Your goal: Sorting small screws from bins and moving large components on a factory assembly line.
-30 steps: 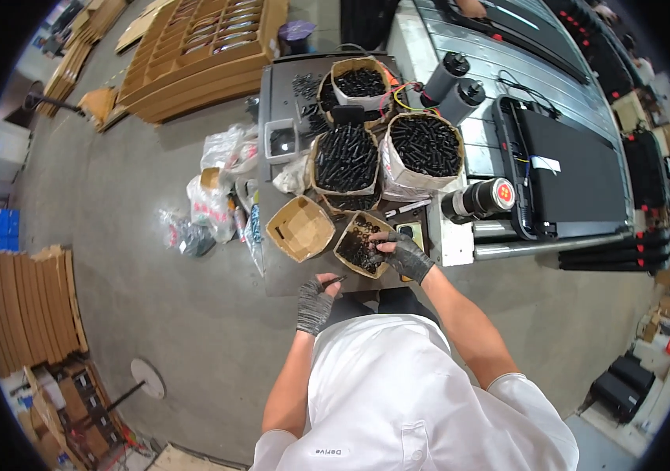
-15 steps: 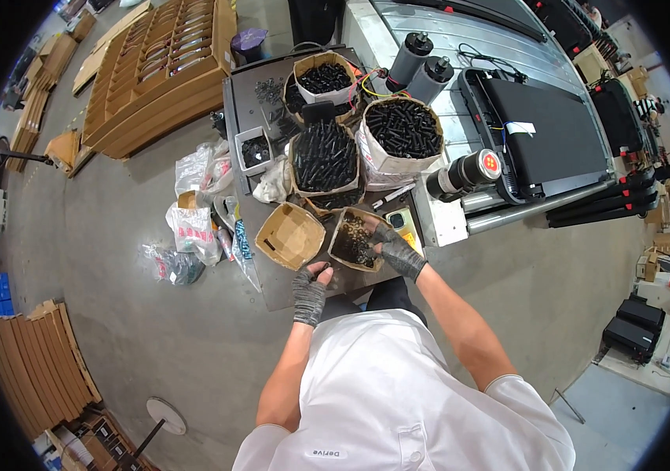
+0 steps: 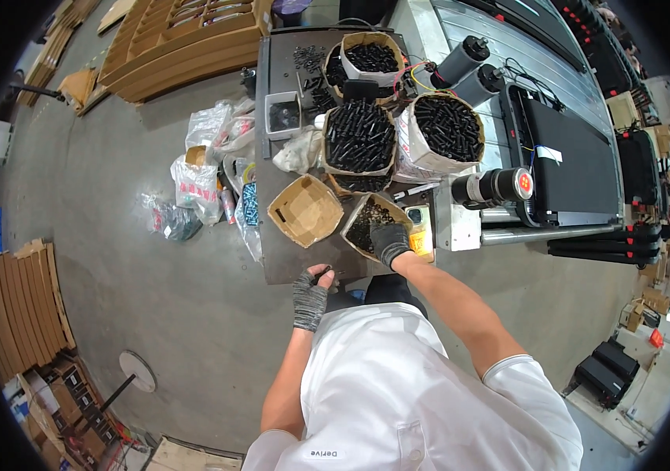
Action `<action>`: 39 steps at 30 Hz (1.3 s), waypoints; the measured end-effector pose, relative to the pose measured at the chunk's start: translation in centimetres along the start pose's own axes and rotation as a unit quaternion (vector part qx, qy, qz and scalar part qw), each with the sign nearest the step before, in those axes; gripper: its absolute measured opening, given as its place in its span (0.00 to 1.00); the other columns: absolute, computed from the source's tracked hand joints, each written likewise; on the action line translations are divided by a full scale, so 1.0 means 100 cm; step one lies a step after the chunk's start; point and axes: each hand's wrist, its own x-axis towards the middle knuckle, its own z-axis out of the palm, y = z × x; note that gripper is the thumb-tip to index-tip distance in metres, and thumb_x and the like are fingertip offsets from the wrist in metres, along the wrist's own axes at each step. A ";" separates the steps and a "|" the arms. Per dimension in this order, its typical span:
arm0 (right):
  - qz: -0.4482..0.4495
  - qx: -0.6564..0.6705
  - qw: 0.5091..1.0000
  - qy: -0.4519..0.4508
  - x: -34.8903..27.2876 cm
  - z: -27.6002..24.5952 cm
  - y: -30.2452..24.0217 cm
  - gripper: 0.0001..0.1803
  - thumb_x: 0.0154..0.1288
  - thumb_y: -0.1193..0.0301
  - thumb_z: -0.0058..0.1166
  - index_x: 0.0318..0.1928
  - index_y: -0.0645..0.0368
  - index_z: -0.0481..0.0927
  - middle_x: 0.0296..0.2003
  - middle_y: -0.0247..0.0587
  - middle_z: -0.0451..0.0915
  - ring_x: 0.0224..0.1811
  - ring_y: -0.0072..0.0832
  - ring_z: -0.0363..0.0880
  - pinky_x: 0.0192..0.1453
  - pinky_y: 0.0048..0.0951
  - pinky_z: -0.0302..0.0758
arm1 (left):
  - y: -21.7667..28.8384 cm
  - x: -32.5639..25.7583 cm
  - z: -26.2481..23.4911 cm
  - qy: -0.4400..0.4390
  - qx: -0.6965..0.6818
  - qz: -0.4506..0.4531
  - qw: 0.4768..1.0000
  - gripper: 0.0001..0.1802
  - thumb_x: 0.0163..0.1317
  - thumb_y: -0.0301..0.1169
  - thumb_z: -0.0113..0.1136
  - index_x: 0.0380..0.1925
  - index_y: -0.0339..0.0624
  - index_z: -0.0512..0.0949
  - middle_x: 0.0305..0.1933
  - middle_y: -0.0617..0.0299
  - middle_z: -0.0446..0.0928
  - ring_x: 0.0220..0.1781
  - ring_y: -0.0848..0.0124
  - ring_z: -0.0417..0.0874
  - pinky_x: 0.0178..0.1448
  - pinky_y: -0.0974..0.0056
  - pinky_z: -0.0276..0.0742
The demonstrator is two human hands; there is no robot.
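Note:
My right hand (image 3: 390, 241), in a grey fingerless glove, reaches into a small cardboard box (image 3: 348, 228) of small dark parts (image 3: 362, 226). Its fingertips are down among the parts and hidden. Off the table's near edge, my left hand (image 3: 311, 297), gloved the same way, is closed with thumb and finger pinched on a small dark piece too small to name. To the left of the parts box stands another open cardboard box (image 3: 306, 210) with a bare bottom. Behind them are boxes heaped with black cylindrical pieces (image 3: 360, 140).
A white tray (image 3: 283, 115) and a crumpled plastic bag (image 3: 300, 151) lie on the table's left. Beside the parts box are a phone (image 3: 420, 228) and a marker pen (image 3: 416, 191). At the right is a roller conveyor with a black treadmill-like unit (image 3: 567, 157). Plastic bags (image 3: 196, 184) hang off the left edge.
My right hand has gone deeper into the box of small parts, its fingers now pointing down. My left hand stays pinched, now farther from the boxes. The whole view has shifted.

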 end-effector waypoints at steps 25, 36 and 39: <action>0.125 0.930 0.335 -0.080 -0.078 -0.107 0.025 0.10 0.64 0.73 0.54 0.44 0.63 0.76 0.39 0.41 0.79 0.42 0.29 0.80 0.48 0.27 0.78 | 0.080 0.017 0.041 -0.141 -0.013 0.008 0.990 0.11 0.59 0.27 0.62 0.41 0.36 0.79 0.37 0.63 0.81 0.38 0.74 0.79 0.45 0.69 0.76; 0.110 0.847 0.519 0.024 -0.106 -0.120 0.006 0.12 0.63 0.76 0.52 0.46 0.67 0.79 0.42 0.40 0.81 0.45 0.26 0.79 0.55 0.25 0.74 | 0.089 0.016 0.060 -0.134 0.000 0.070 0.989 0.10 0.61 0.28 0.62 0.41 0.35 0.79 0.35 0.62 0.80 0.35 0.74 0.79 0.43 0.68 0.76; 0.090 0.810 0.577 0.055 -0.108 -0.126 0.004 0.11 0.63 0.75 0.51 0.45 0.66 0.80 0.40 0.37 0.81 0.45 0.24 0.78 0.56 0.25 0.72 | 0.093 0.013 0.061 -0.137 -0.004 0.087 0.987 0.10 0.61 0.28 0.62 0.40 0.35 0.79 0.35 0.62 0.80 0.35 0.74 0.79 0.42 0.69 0.75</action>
